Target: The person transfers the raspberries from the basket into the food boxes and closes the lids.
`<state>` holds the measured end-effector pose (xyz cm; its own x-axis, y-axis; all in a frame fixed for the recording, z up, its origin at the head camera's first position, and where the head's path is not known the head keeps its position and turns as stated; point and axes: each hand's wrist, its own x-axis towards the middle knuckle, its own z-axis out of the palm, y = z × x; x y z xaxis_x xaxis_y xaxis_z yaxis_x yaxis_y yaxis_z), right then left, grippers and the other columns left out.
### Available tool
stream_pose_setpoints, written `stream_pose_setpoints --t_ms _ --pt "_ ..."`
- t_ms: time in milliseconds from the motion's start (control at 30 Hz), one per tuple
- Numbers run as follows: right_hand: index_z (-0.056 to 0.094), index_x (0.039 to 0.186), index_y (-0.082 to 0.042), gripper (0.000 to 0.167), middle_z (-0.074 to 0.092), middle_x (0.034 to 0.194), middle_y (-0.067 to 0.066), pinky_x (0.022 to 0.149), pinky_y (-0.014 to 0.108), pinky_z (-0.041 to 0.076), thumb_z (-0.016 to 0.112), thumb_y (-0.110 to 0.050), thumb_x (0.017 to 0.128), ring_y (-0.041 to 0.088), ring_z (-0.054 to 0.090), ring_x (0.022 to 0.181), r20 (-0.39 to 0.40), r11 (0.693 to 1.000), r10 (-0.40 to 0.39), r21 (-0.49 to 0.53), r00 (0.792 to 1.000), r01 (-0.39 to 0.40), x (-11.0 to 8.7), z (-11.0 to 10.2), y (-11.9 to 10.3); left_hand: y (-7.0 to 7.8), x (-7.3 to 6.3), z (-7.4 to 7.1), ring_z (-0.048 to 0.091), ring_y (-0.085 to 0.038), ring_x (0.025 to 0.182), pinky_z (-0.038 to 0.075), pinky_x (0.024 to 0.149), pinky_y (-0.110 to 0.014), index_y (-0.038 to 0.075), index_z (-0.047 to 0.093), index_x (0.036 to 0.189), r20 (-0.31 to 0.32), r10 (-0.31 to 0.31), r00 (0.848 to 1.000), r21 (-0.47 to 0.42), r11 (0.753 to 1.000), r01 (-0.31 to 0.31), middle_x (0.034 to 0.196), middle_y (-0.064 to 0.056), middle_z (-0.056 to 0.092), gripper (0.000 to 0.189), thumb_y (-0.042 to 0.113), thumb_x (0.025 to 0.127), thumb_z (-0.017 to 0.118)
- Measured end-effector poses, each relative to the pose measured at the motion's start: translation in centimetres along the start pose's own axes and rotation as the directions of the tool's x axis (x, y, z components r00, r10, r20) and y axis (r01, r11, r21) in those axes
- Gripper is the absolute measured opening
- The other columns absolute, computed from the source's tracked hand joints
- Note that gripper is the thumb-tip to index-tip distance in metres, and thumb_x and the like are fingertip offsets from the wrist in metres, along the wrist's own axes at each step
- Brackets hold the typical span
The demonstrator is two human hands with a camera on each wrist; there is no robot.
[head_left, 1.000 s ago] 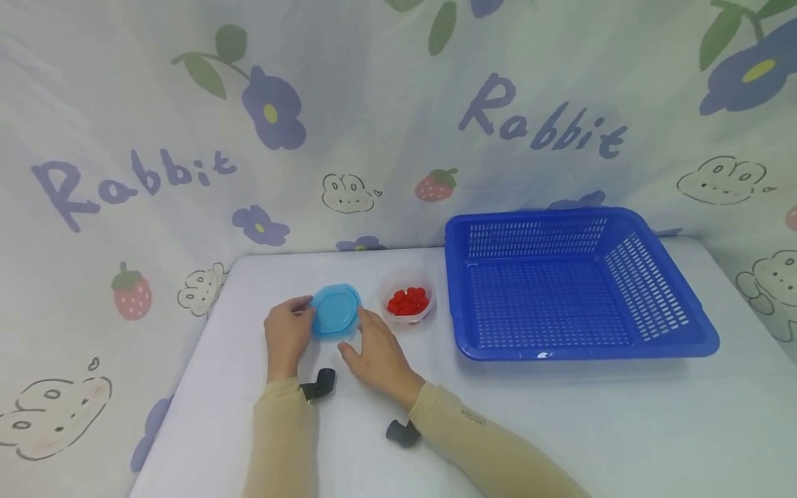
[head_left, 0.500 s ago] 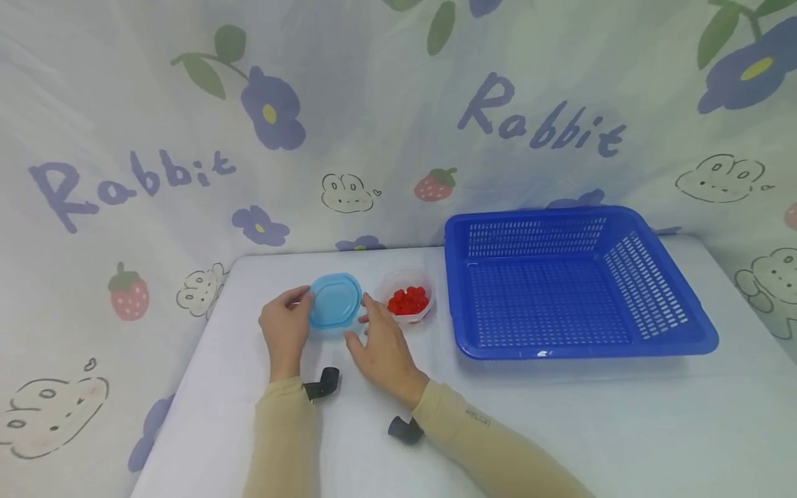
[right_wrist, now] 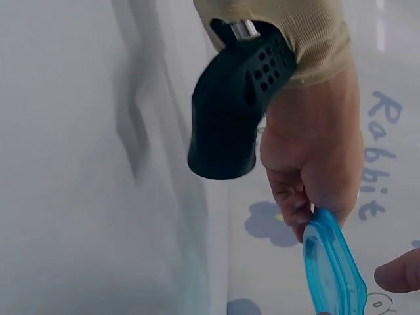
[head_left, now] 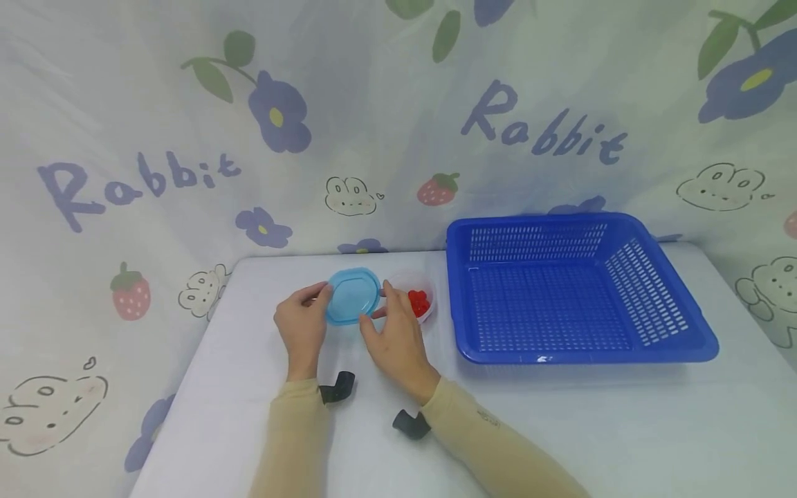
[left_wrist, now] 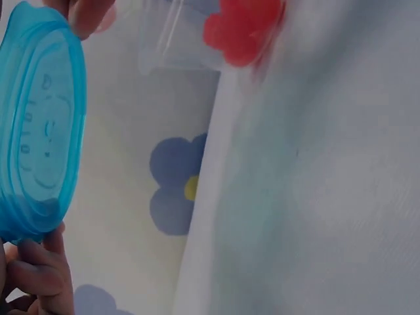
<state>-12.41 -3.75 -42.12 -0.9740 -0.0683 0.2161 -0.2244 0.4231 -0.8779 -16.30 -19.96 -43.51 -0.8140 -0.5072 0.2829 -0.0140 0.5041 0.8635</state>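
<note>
My left hand [head_left: 303, 325] pinches the left edge of a translucent blue lid [head_left: 353, 297]. In the left wrist view the lid [left_wrist: 46, 125] stands tilted off the white table, with raised markings on its face. My right hand [head_left: 398, 339] is at the lid's right side, fingertips right at its rim. In the right wrist view the right thumb [right_wrist: 400, 271] stands apart from the lid [right_wrist: 331, 269]. A clear plastic tub [head_left: 429, 287] holding red flower-shaped pieces [head_left: 419, 302] sits behind the right hand, which partly hides it.
A large blue plastic basket [head_left: 548, 304] with slotted walls stands to the right of the tub. Black wrist cameras [head_left: 339, 387] stick out from both sleeves. A printed cloth [head_left: 373, 124] hangs behind the white table [head_left: 205, 415].
The blue lid has moved right and away from me, with its face tilting up. Both hands moved with it; the right hand now overlaps the tub in the head view.
</note>
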Motion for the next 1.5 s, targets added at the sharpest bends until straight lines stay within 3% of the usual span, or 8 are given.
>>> stream_pose_setpoints --t_ms 100,433,700,1033,1333,1500 --pt "0.044 0.148 0.002 0.063 0.056 0.13 0.011 0.075 0.027 0.055 0.066 -0.023 0.095 0.019 0.065 0.095 -0.011 1.0 0.007 -0.02 1.0 -0.007 0.3 -0.4 0.1 0.2 -0.2 0.3 0.06 -0.016 0.066 0.043 0.052 -0.018 0.005 0.079 0.104 0.007 0.007 1.0 -0.014 1.0 -0.007 0.088 -0.01 0.075 0.02 0.02 0.092 0.075" --pt "0.057 0.136 0.004 0.042 0.059 0.119 0.015 0.077 0.035 0.055 0.061 -0.013 0.098 0.021 0.058 0.089 -0.101 0.992 -0.081 -0.104 0.992 0.07 1.0 -1.1 1.0 0.6 -0.8 1.3 0.062 -0.017 0.071 0.044 0.054 -0.019 0.007 0.078 0.109 0.046 0.037 0.998 0.031 0.999 -0.039 0.098 -0.01 0.076 0.023 0.022 0.093 0.074" --pt "0.06 0.131 0.007 0.035 0.061 0.116 0.018 0.088 0.042 0.054 0.057 -0.007 0.099 0.031 0.059 0.105 -0.217 0.953 -0.204 -0.265 0.955 0.143 1.5 -1.5 1.9 1.5 -1.6 2.2 0.063 -0.021 0.075 0.049 0.061 -0.027 0.003 0.075 0.116 0.127 0.174 0.977 0.076 0.98 -0.184 0.1 -0.013 0.073 0.024 0.014 0.095 0.07" --pt "0.058 0.133 0.007 0.036 0.059 0.119 0.02 0.096 0.043 0.048 0.056 -0.003 0.099 0.034 0.054 0.108 -0.231 0.915 -0.162 -0.4 0.959 0.058 1.8 -1.9 3.1 2.4 -2.7 3.6 0.063 -0.026 0.08 0.054 0.068 -0.035 -0.002 0.069 0.124 0.233 0.209 0.95 0.051 0.973 -0.226 0.108 -0.019 0.066 0.029 0.011 0.098 0.065" --pt "0.055 0.132 0.01 0.035 0.054 0.109 0.02 0.092 0.044 0.047 0.055 -0.001 0.099 0.034 0.051 0.101 -0.256 0.898 -0.17 -0.439 0.952 0.042 2.0 -1.8 3.7 2.6 -3.0 4.4 0.061 -0.025 0.083 0.054 0.072 -0.036 -0.002 0.066 0.128 0.273 0.195 0.942 0.059 0.974 -0.219 0.113 -0.02 0.064 0.032 0.011 0.099 0.064" --pt "0.048 0.138 0.014 0.044 0.05 0.118 0.024 0.101 0.047 0.044 0.056 -0.002 0.099 0.038 0.049 0.113 -0.254 0.9 -0.123 -0.437 0.959 0.0 1.8 -1.4 3.7 2.7 -3.2 4.8 0.061 -0.025 0.081 0.053 0.07 -0.036 -0.003 0.066 0.128 0.286 0.206 0.936 0.057 0.971 -0.232 0.112 -0.021 0.063 0.032 0.01 0.099 0.064"
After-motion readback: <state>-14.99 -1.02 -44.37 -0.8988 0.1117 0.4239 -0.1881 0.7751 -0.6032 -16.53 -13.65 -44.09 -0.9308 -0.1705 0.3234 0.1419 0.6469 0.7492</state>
